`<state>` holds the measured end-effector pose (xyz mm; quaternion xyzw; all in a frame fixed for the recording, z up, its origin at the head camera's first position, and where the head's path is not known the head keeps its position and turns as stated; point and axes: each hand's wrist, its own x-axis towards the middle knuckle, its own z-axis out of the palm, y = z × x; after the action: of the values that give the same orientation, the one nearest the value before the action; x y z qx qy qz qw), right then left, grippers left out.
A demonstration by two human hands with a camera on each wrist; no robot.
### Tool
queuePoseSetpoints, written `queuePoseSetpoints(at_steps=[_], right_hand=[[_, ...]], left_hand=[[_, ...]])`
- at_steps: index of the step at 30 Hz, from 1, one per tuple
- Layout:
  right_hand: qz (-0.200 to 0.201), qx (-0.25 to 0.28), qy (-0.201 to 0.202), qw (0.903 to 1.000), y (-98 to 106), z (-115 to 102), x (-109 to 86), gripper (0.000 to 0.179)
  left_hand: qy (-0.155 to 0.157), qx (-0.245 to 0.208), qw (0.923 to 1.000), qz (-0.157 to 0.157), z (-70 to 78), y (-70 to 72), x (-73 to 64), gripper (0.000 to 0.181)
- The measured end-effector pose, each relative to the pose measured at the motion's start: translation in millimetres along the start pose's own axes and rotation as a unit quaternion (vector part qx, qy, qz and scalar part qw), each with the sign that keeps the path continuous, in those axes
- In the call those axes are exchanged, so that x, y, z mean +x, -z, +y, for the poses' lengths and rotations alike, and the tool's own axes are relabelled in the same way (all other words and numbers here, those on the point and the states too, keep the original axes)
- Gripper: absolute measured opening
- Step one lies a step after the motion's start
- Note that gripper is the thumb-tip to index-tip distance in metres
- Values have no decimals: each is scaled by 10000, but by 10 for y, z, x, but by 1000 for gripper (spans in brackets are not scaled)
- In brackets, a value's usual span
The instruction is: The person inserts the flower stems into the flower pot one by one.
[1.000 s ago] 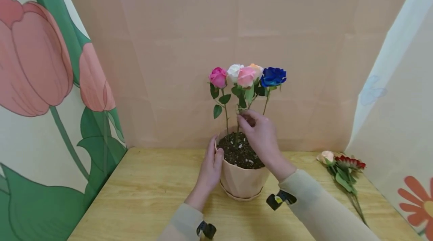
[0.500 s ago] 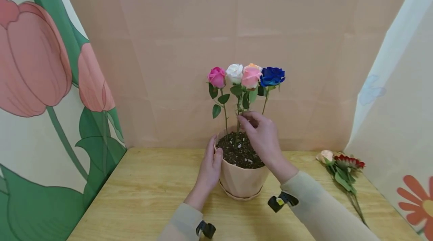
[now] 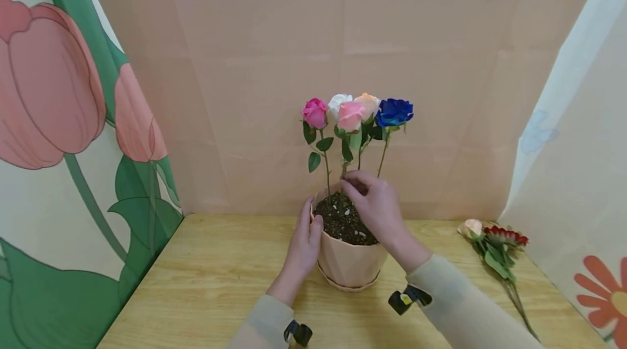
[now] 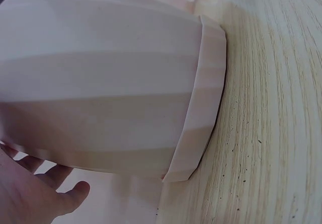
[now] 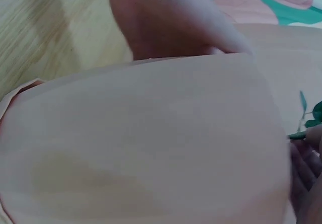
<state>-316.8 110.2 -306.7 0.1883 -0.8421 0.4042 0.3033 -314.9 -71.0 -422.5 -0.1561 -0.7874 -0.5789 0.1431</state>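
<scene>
In the head view my right hand (image 3: 374, 202) pinches the stem of a light pink rose (image 3: 350, 116) low down, close over the dark soil (image 3: 345, 221). The soil fills a pale pink faceted flowerpot (image 3: 350, 264) on a matching saucer (image 3: 349, 287). My left hand (image 3: 305, 243) rests against the pot's left side, fingers extended along its wall near the rim. The left wrist view has the left fingers (image 4: 55, 176) against the pot's side, partly hidden behind it. At the right edge of the right wrist view, a green stem (image 5: 297, 136) shows between thumb and fingers.
A magenta rose (image 3: 315, 113), a white rose (image 3: 338, 104), a peach rose (image 3: 368, 103) and a blue rose (image 3: 394, 112) stand upright in the pot. Right of it on the wooden table (image 3: 220, 267) lie a pale rose (image 3: 471, 227) and a dark red flower (image 3: 506, 236).
My right hand has moved down toward the soil with the light pink rose, whose head swung right, then back left and lower. My left hand stays on the pot.
</scene>
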Motion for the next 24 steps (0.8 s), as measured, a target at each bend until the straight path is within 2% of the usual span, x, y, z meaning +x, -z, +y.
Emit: queuePoseSetpoints(at_steps=[6,10,24], right_hand=[[311,-218,662,9971,-100,82,-32,11],[385,-273,920,9946,-132,91,-49,14],[534,-619,910,9925,-157,110,-42,17]], left_hand=[[17,-23,10000,-1,3,-5,3,61],[11,-6,10000,-12,2,-7,3,61],[56,-76,10000,-8,-12,-1,18,60]])
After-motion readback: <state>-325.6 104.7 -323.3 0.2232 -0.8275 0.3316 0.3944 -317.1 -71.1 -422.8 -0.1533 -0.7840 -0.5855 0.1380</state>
